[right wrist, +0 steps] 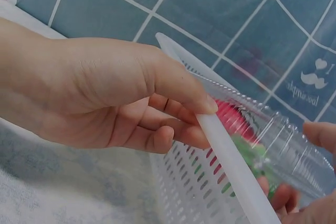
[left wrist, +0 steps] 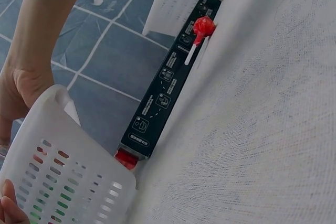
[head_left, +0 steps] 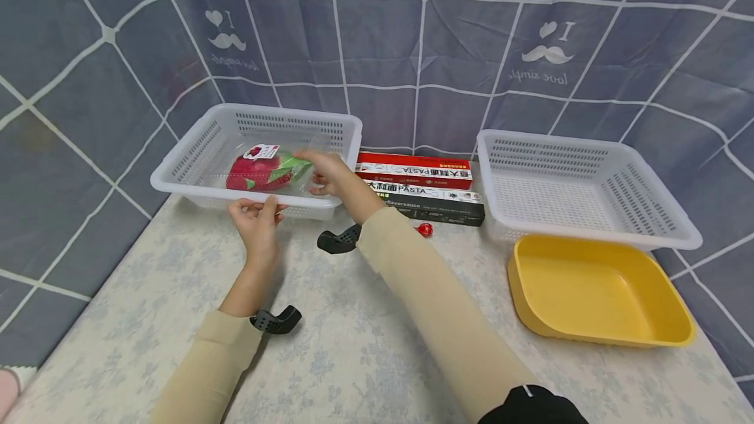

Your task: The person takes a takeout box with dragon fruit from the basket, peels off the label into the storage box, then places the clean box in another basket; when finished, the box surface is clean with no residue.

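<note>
A white plastic basket (head_left: 347, 124) stands at the back left. Inside it is a clear plastic box (right wrist: 294, 148) with a red and green dragon fruit (head_left: 253, 172) and a label on its lid. My left hand (head_left: 257, 224) pinches the basket's front rim, thumb on top and fingers below, as the right wrist view also shows. Reaching over the basket's right front corner, my right hand (head_left: 332, 175) grips the right end of the clear box between thumb and fingers. In the left wrist view, the basket wall partly hides the right hand (left wrist: 23, 95).
Red and black pasta boxes (head_left: 430, 205) lie between the left basket and another white basket (head_left: 595, 231). A red lollipop (head_left: 424, 229) lies in front of them. At the right stands a yellow tub (head_left: 601, 286). A grey checked curtain (head_left: 383, 38) hangs behind.
</note>
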Demonstrator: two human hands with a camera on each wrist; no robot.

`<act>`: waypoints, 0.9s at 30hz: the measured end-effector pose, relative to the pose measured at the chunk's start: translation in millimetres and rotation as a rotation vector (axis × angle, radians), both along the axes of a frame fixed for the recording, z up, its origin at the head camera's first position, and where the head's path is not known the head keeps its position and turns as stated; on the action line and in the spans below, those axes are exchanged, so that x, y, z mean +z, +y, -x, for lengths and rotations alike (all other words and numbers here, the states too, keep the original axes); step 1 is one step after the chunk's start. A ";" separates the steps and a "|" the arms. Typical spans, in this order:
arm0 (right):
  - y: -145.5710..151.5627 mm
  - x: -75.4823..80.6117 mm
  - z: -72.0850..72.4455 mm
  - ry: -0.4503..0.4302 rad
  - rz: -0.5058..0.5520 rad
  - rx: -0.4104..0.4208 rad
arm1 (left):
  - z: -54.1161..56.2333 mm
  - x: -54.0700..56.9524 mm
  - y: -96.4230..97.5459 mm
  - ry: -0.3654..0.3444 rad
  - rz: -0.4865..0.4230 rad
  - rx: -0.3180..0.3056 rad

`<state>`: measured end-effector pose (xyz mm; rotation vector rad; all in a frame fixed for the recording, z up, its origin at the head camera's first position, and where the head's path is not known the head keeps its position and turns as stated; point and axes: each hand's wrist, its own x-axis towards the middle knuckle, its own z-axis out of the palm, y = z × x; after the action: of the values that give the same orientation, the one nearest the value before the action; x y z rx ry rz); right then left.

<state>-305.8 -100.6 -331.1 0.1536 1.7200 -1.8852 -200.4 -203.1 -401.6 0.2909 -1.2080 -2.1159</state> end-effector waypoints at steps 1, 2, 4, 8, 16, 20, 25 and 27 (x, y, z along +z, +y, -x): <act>-0.2 -0.8 -0.2 0.014 0.004 0.007 | 0.0 0.1 0.3 0.003 -0.004 -0.001; -0.6 -1.5 -0.6 0.028 0.012 0.010 | -0.1 0.1 0.7 0.006 -0.006 -0.001; -1.6 -2.8 -2.2 0.060 0.026 0.001 | -0.3 0.2 1.0 0.011 -0.014 -0.002; -4.5 -4.6 -7.9 0.153 0.035 -0.050 | -0.2 0.3 1.5 0.022 -0.020 0.002; -13.9 -5.9 -9.6 0.255 -0.147 -0.185 | -0.1 0.6 1.8 0.035 -0.025 0.007; -14.2 -5.9 -9.1 0.272 -0.148 -0.229 | 0.4 -0.6 1.7 0.029 -0.013 0.011; -11.5 -4.5 -8.3 0.296 -0.077 -0.285 | 0.7 -0.8 1.4 0.017 -0.014 0.007; -9.0 -2.4 -8.3 0.303 -0.020 -0.287 | 0.6 -0.2 0.8 0.014 -0.012 0.005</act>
<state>-297.5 -109.7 -333.5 0.1339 2.0062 -2.1900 -201.0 -202.3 -401.8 0.2841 -1.1861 -2.1184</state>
